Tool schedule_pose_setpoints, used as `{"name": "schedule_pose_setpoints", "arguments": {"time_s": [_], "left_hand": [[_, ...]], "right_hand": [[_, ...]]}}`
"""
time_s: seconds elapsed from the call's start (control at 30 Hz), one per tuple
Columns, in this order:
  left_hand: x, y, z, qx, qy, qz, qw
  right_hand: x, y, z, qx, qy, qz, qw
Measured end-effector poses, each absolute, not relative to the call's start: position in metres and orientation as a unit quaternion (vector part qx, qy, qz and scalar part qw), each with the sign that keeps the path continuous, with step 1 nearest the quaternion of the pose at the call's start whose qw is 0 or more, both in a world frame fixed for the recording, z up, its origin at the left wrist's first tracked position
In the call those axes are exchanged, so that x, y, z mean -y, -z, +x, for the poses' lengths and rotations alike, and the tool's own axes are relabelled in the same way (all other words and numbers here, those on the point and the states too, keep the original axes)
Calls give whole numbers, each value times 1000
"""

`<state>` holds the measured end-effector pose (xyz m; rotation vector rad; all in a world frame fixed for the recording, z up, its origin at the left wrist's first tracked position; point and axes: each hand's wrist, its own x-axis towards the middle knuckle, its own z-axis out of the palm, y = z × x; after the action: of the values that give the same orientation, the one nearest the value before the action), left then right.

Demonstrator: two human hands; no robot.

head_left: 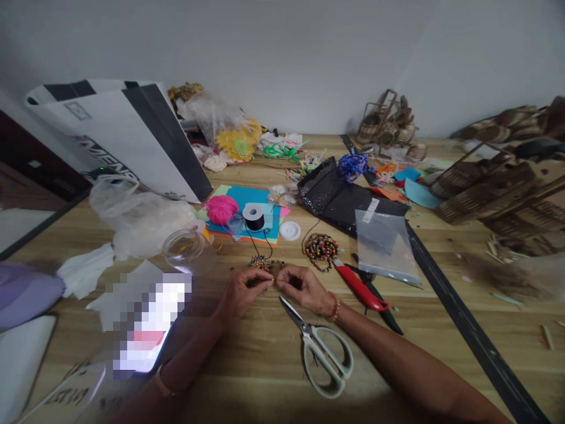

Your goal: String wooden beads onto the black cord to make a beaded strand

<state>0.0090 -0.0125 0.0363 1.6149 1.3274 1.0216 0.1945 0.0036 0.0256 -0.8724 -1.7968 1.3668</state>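
Observation:
My left hand (pixel 242 290) and my right hand (pixel 302 287) meet on the wooden table (pixel 441 330), fingers pinched together on a small piece of multicoloured beadwork (pixel 261 263). A black cord runs from the beadwork up to a black cord spool (pixel 253 217). A coiled string of coloured beads (pixel 322 248) lies just beyond my right hand. Grey-handled scissors (pixel 324 350) lie shut below my right wrist.
Red-handled cutters (pixel 359 288), a clear zip bag (pixel 386 247), a black mesh pouch (pixel 335 197), a pink yarn ball (pixel 220 208), coloured paper, a glass jar (pixel 188 247), a lit phone (pixel 148 327), a large paper bag (pixel 128 132) and woven baskets (pixel 494 188) crowd the table.

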Motion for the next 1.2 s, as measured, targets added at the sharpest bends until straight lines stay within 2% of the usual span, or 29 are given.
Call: {"name": "schedule_pose_setpoints", "arguments": {"time_s": [0.7,1.0,1.2], "left_hand": [[12,-31,6,-499,-397,667,385],[10,-28,6,-504,-387,604,480],[10,-32,7,-507,-384,591,497]], "right_hand": [[-6,-24,195,687,-543,-329,353],[-5,-25,194,682,-543,-337,355],[-5,-25,195,687,-539,-339,351]]}}
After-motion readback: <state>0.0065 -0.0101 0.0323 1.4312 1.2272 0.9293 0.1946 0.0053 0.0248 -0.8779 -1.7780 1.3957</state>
